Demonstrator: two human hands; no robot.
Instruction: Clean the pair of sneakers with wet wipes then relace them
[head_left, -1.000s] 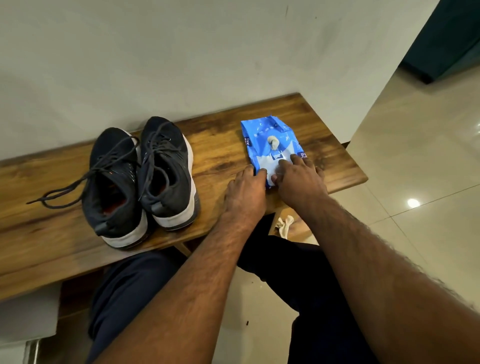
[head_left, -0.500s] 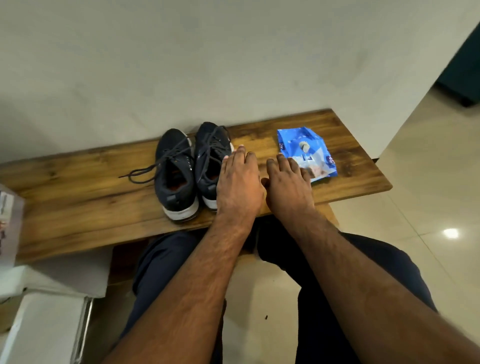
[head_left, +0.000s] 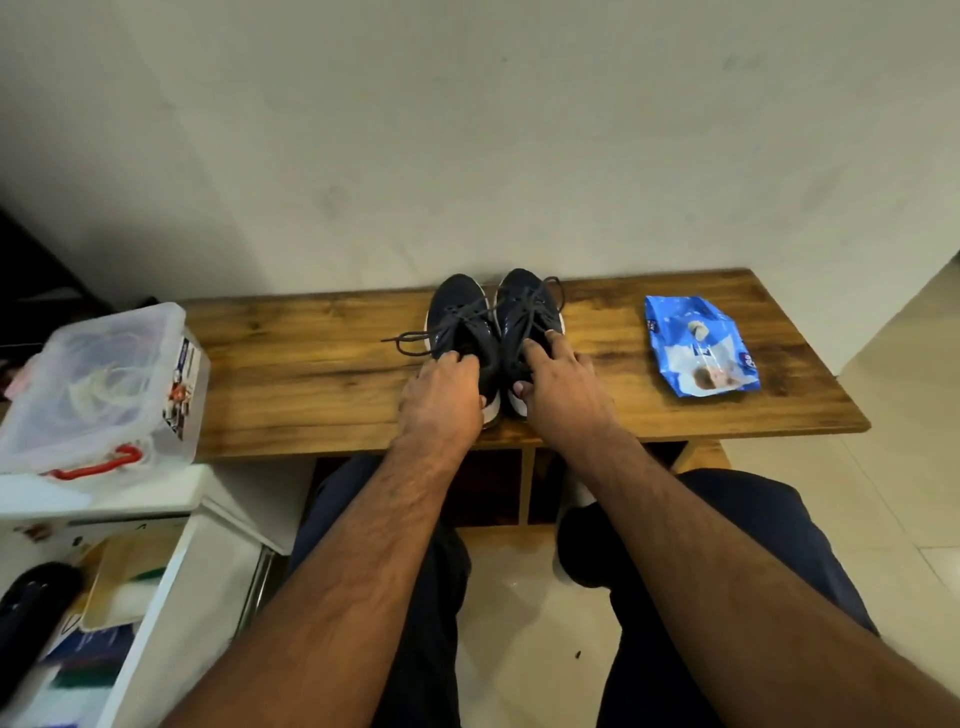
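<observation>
the wooden bench runs left to right against the wall, bare board on its left half. the pair of sneakers stands mid-bench, heels near its front edge. the left hand grips the left heel, the right hand grips the right. the wipes pack lies well apart, toward the right edge.

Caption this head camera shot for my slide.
Both hands, left and right, grip dark sneakers on bench, wipes pack aside.

blue wipes pack with print too blurred to read, plastic box label likewise illegible
</observation>
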